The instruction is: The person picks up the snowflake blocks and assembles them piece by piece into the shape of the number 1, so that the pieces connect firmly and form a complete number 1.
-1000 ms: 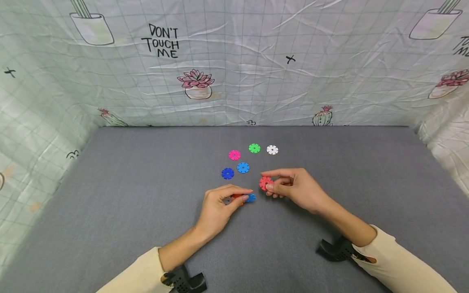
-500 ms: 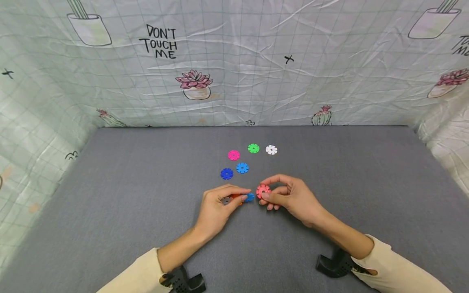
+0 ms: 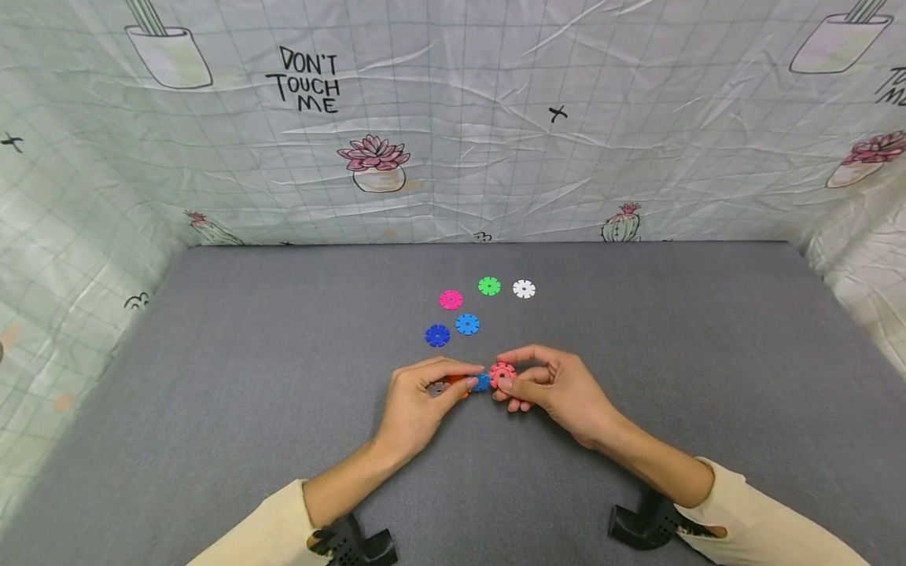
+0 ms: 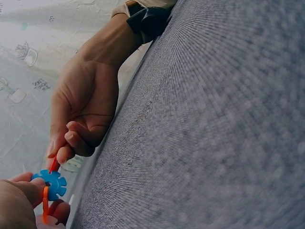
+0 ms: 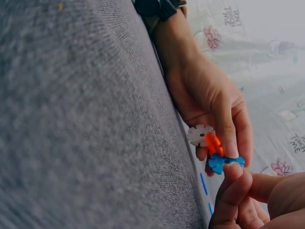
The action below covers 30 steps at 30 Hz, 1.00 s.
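My left hand (image 3: 418, 401) pinches a short chain of notched plastic discs between thumb and fingers. The chain has a whitish disc (image 5: 199, 135), an orange disc (image 5: 213, 144) set crosswise, and a light blue disc (image 4: 55, 183) at the right end. Facing it, my right hand (image 3: 562, 393) pinches a coral-red disc (image 3: 502, 372) by thumb and index finger. The red disc's edge is right at the blue disc's rim; in the left wrist view it stands edge-on against it. Fingers partly hide the orange and whitish discs in the head view.
Beyond the hands, several loose discs lie flat on the grey table (image 3: 283, 354): dark blue (image 3: 437, 336), light blue (image 3: 467, 324), pink (image 3: 451, 299), green (image 3: 489, 286) and white (image 3: 524, 289). A printed cloth (image 3: 453, 157) hangs behind the table and along its sides.
My right hand has moved left and nearer to me, bringing the red disc from apart up to the blue one. The left hand has stayed nearly still with its chain.
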Motion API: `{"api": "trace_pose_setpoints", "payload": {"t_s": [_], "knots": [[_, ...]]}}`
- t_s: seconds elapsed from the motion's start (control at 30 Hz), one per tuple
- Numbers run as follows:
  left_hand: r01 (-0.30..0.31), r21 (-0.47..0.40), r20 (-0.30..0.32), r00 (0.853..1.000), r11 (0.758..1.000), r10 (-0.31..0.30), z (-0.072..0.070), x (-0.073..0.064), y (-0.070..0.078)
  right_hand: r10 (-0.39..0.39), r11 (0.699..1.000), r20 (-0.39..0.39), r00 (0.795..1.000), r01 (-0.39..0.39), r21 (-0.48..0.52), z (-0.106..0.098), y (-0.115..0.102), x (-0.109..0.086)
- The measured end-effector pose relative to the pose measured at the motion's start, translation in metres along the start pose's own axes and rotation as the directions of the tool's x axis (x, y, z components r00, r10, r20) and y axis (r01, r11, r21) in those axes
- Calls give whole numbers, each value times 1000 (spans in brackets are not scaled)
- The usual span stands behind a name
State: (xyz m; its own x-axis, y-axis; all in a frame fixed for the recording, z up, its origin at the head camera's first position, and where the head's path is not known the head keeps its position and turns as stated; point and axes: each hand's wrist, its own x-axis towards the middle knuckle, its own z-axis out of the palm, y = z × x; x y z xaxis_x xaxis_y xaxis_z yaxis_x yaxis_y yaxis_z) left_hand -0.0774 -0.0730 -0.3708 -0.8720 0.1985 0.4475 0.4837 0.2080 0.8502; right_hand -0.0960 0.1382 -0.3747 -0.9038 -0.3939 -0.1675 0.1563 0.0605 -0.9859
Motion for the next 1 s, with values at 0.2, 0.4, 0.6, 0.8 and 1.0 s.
{"api": "trace_pose_setpoints", "payload": {"t_s": [0.2,0.4,0.6,0.8,1.0], "knots": [[-4,-3,5,1000,1000,4,1,0,-3,-5,1000,17,1000,4,13,2,2,0],[-7,-38,15,1000,999,8,5,-5,-28,-13,999,37,999,11,49,4,4,0],[-17,-58,16,1000,998,18,1,-3,-9,-32,997,53,998,28,71,3,5,-1],[-45,-91,6,999,995,46,3,-4,-17,-52,995,68,996,46,91,3,7,-2],[-69,-113,8,997,991,70,4,-6,-31,-68,994,75,995,61,95,4,8,-2]]}}
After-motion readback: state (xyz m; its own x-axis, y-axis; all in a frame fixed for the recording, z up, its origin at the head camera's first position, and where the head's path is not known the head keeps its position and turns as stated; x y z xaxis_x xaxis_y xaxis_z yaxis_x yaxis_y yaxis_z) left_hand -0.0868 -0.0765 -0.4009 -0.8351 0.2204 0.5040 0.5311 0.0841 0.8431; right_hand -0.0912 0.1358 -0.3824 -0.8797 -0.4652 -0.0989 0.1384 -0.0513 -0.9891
